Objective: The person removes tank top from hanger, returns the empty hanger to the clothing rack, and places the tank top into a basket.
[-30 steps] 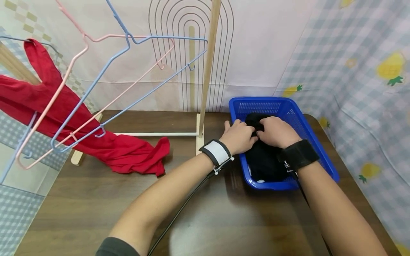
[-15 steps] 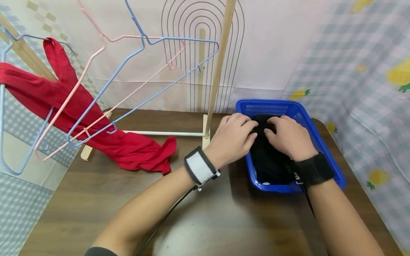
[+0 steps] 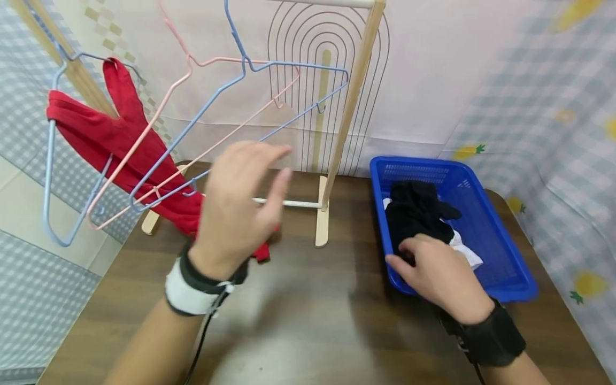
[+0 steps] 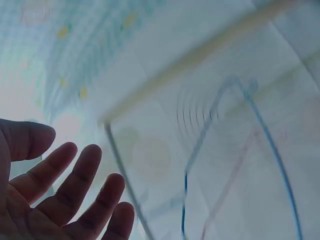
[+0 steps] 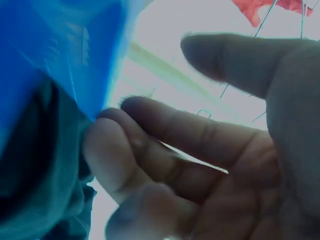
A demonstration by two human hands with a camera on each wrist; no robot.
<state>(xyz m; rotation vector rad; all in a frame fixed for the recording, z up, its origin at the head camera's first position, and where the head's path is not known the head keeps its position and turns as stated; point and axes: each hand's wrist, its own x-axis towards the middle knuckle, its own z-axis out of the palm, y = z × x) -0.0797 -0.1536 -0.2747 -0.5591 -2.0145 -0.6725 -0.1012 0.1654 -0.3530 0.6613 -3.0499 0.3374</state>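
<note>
My left hand (image 3: 240,208) is raised in front of the hangers, its fingers relaxed and apart with nothing in them. Just behind it hang a blue hanger (image 3: 308,66) and a pink hanger (image 3: 231,59). Over the near left part of the blue basket (image 3: 505,230) is my right hand (image 3: 440,275), loosely bent and holding nothing that shows. A black garment (image 3: 416,206) lies bunched in the basket, close to the right fingers. In the right wrist view, dark cloth (image 5: 45,165) appears beside the fingertips; whether they touch it is unclear.
A red garment (image 3: 130,136) hangs from another blue hanger (image 3: 47,176) at the left. The rack's wooden post (image 3: 351,107) stands between the hangers and the basket. White cloth (image 3: 466,252) pokes out from under the black garment. A patterned curtain (image 3: 553,133) borders the right side.
My left hand has left the basket and moved left to the hangers. The right hand has drawn back toward the basket's near edge, uncovering the black garment. The view has shifted slightly left.
</note>
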